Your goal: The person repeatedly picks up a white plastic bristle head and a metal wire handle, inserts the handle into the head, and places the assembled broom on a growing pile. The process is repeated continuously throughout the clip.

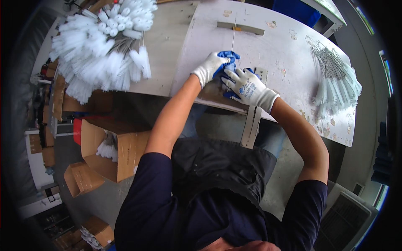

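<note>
Both my hands wear white gloves with blue palms and meet near the front edge of the table. My left hand (pixel 213 67) is closed round the lower part of a thin wire rod (pixel 233 37), which points away from me. Just below and to the right, my right hand (pixel 247 85) has its fingers curled together; what lies in them is hidden. White bottle brushes with wire handles (pixel 102 50) are heaped at the far left. More wire-handled brushes (pixel 337 83) lie bunched at the right.
A narrow bar (pixel 251 29) with a yellow piece is on the table (pixel 289 54) beyond my hands. A perforated metal strip (pixel 250 129) juts over the front edge toward my lap. At lower left, an open carton (pixel 125 154) holds white brushes; a smaller carton (pixel 81 178) stands beside it.
</note>
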### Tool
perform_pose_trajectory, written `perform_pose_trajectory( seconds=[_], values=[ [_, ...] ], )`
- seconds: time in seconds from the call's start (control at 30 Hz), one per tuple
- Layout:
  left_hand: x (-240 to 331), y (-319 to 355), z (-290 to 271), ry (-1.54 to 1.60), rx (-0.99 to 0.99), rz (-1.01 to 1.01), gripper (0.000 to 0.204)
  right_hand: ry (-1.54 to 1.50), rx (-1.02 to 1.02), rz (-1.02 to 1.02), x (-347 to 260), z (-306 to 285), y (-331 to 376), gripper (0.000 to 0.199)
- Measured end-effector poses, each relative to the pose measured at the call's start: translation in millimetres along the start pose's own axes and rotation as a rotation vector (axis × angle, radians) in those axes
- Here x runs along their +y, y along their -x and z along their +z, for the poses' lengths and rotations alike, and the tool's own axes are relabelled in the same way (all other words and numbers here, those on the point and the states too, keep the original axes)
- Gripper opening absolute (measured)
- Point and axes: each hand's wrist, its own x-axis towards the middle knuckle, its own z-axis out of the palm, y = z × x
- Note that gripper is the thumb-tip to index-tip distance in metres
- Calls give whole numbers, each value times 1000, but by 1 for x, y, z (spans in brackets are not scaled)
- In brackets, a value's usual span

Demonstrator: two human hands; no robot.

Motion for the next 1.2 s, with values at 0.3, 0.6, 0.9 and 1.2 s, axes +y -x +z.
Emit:
perform_pose_trajectory(
  seconds=[0.3,0.6,0.9,1.2],
  values=[
    [8,-3,25,-139,196,-42,22,-2,-43,-90,7,-5,-14,33],
    [12,-18,40,-358,6,-74,20,18,48,-121,1,15,-15,20],
    [-7,72,53,2,495,349,18,6,-350,198,-39,-21,-14,18],
    [-104,177,111,387,85,-33,28,-94,-436,560,-67,-34,-29,24]
  ],
)
